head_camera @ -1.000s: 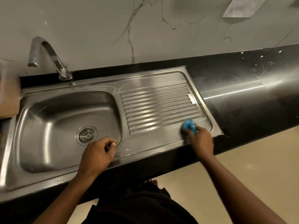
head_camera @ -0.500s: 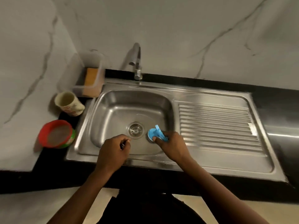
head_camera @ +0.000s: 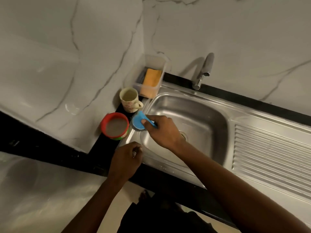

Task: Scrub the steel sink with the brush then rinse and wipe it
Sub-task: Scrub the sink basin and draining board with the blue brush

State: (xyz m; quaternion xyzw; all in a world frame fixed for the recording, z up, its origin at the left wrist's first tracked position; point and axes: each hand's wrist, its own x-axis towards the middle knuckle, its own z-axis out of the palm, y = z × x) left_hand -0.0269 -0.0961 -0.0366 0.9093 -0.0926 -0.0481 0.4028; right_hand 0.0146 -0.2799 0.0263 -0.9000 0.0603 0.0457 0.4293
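Note:
The steel sink (head_camera: 198,113) has a basin on the left and a ribbed drainboard (head_camera: 272,148) on the right. My right hand (head_camera: 161,130) grips a round blue brush (head_camera: 138,122) by its handle. It holds the brush against the sink's left rim, close to the red container. My left hand (head_camera: 126,158) rests at the sink's front left corner with its fingers curled; whether it holds anything I cannot tell. The drain is mostly hidden behind my right wrist.
A red-rimmed round container (head_camera: 115,126) and a cream mug (head_camera: 129,100) stand on the black counter left of the sink. Behind them a clear tub (head_camera: 151,76) holds an orange sponge. The tap (head_camera: 203,71) rises at the back. Marble walls close the left corner.
My right hand has carried the brush from the drainboard's front edge, across the basin, to the sink's left rim. My left hand stayed at the front rim. The view swung left.

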